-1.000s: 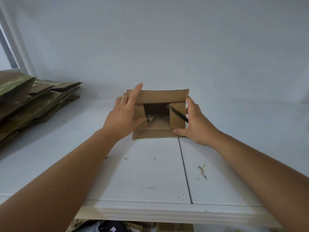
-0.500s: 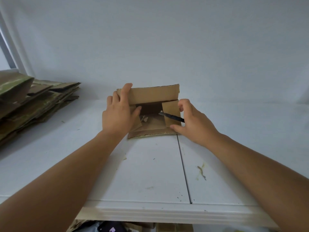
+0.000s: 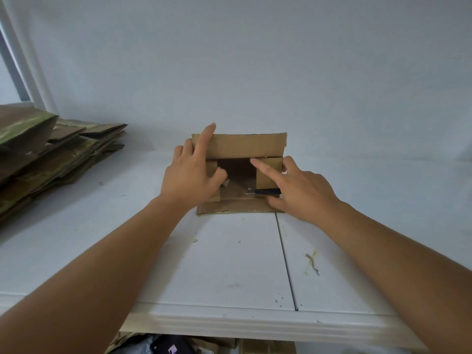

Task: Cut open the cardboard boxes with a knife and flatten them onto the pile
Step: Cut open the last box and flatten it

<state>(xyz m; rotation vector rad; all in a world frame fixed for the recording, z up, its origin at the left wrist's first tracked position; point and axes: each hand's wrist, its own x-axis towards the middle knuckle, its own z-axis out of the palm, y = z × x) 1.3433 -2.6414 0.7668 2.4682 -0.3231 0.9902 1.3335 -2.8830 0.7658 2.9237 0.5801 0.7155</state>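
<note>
A small brown cardboard box (image 3: 245,146) lies on its side on the white table (image 3: 224,267), its open end facing me with flaps spread. My left hand (image 3: 190,177) grips its left side, index finger up along the top flap, thumb curled inside by the left flap. My right hand (image 3: 302,189) is at the box's right side, with its index finger stretched onto the right flap. It holds a black-handled knife (image 3: 267,191) low over the bottom flap, tip pointing left into the opening.
A pile of flattened cardboard (image 3: 53,159) sits at the table's far left. A white wall rises right behind the box. A yellowish smear (image 3: 313,263) marks the table near a seam. Cardboard and a dark phone-like object (image 3: 171,348) lie below the front edge.
The box has been shifted and turned square to me. The knife dropped from mid-opening to just above the bottom flap, and my right index finger stretched out onto the right flap.
</note>
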